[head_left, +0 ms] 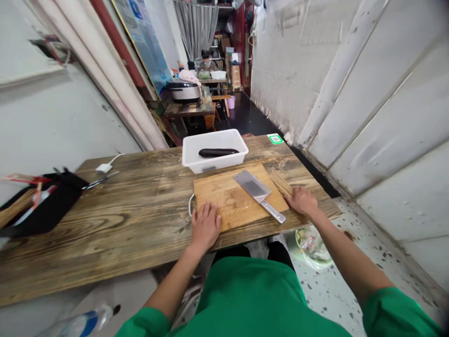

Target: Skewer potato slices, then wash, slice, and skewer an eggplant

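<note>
My left hand [206,225] lies flat on the front left corner of a wooden cutting board [220,199], fingers stretched out and nothing in them. A cleaver [252,185] rests on the board, its metal handle pointing toward me and over the front right edge. My right hand [302,200] rests beside the board's right edge, its fingertips over the near ends of a bundle of thin wooden skewers [279,181]; it looks loosely open. Behind the board stands a white plastic tub [213,138] with a dark, long eggplant [218,152] lying inside.
The wooden table [140,201] carries a black holder with utensils [45,201] and a white charger [104,167] at left, plus a green code card [275,139]. A lined bin [314,248] stands below right. Farther back are a rice cooker [184,91] and a seated person [207,63].
</note>
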`<state>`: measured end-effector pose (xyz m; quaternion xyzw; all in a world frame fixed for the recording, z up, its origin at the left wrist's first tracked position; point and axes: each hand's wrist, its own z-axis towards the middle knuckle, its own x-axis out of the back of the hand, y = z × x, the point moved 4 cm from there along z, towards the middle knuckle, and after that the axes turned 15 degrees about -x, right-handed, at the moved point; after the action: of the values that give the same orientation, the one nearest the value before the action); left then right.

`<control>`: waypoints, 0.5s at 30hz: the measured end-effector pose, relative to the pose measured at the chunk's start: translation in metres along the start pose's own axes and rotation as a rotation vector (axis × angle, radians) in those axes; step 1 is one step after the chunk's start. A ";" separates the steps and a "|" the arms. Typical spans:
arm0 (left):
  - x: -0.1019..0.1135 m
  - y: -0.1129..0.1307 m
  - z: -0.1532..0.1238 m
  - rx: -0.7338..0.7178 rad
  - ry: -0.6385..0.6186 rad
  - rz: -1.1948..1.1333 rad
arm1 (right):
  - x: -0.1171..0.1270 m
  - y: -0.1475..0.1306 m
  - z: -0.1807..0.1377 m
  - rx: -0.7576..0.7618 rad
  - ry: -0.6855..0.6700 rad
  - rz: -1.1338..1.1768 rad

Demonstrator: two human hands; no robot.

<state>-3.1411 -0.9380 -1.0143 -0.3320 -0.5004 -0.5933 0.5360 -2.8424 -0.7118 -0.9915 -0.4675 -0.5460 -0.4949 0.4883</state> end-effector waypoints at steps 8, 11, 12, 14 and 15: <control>0.047 -0.041 -0.036 0.070 0.441 -0.489 | 0.019 0.000 -0.011 -0.125 -0.104 0.048; 0.056 -0.064 -0.067 0.260 0.525 -0.583 | 0.037 -0.022 -0.041 -0.109 0.101 0.065; 0.056 -0.071 -0.077 0.330 0.546 -0.612 | 0.042 -0.035 -0.056 -0.019 0.180 0.089; 0.054 -0.085 -0.095 0.451 0.603 -0.692 | 0.045 -0.065 -0.088 0.228 0.277 0.145; 0.052 -0.090 -0.101 0.501 0.635 -0.747 | 0.042 -0.079 -0.104 0.354 0.284 0.160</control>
<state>-3.2250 -1.0571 -1.0153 0.2011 -0.5239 -0.6770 0.4763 -2.9171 -0.8200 -0.9527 -0.3422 -0.5115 -0.4117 0.6722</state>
